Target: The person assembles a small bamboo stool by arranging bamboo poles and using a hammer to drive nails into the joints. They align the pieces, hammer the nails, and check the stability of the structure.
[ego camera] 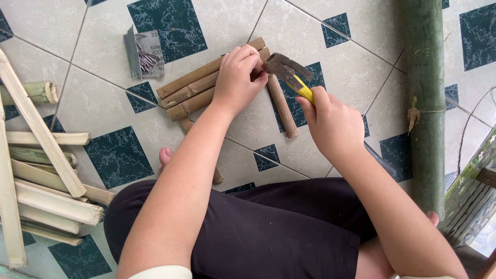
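Centre frame: left hand point(238, 77) curled, pinching down on bamboo slats point(199, 89) lying on tiled floor point(93, 57). Right hand point(333, 126) grips claw hammer point(289, 72), head just beside left fingers. Open nail box point(144, 54) upper left; split bamboo pile point(41, 175) far left.

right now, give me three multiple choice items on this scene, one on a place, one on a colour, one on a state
1. Where is the open box of nails?
A. on the tiled floor beyond the bamboo slats
B. on the person's lap
C. on top of the green pole

2. What colour is the hammer handle near the head?
A. red
B. yellow
C. blue

3. What is the left hand doing?
A. hanging free in the air
B. pressing down on the bamboo slats
C. gripping the hammer

Answers: 1 A, the box lies on the tiles past the slats. 2 B, yellow shows above the right hand. 3 B, its fingers rest on the slats' end.
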